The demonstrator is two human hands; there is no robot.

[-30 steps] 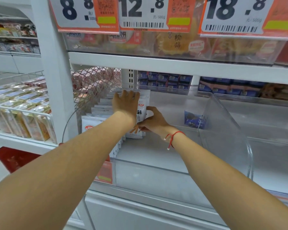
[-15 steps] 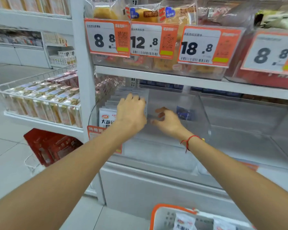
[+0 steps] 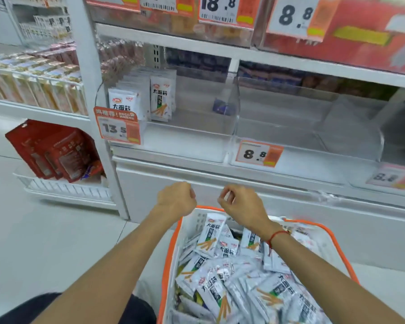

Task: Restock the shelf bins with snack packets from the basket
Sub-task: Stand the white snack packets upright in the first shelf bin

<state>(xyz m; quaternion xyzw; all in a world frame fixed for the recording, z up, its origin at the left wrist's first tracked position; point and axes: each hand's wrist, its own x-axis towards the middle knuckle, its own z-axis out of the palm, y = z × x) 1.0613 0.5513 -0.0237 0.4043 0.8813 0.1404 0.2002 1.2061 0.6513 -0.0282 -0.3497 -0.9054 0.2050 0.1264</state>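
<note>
I see both hands in front of me, held in the air between the shelf and the basket. The left hand [image 3: 176, 199] has its fingers [image 3: 192, 192] curled into a loose fist and they hold nothing. The right hand [image 3: 240, 204] has its fingers [image 3: 227, 196] bent inward, the tips close to each other, and I see no packet between them. On the right wrist there is a thin red string bracelet [image 3: 276, 236].

Just below and behind the fingers of both hands stands the white plastic basket with orange rim [image 3: 171, 249]. It is filled with many white snack packets with black characters and orange sticks printed on them [image 3: 220, 277], which lie in a loose heap; one packet leans up against the far wall of the basket, just under the right fingers.

Well above and beyond the fingers is the clear plastic shelf bin [image 3: 197, 127] on the white shelf. In its left part, two rows of the same white packets stand upright [image 3: 160, 99], one row behind an orange price label reading 13.5 [image 3: 117, 127]. The right part of this bin holds only one small dark blue packet [image 3: 222, 107] near the back. To the right of it a second clear bin [image 3: 309, 127] carries an orange price label reading 8.8 [image 3: 258, 154]
</note>
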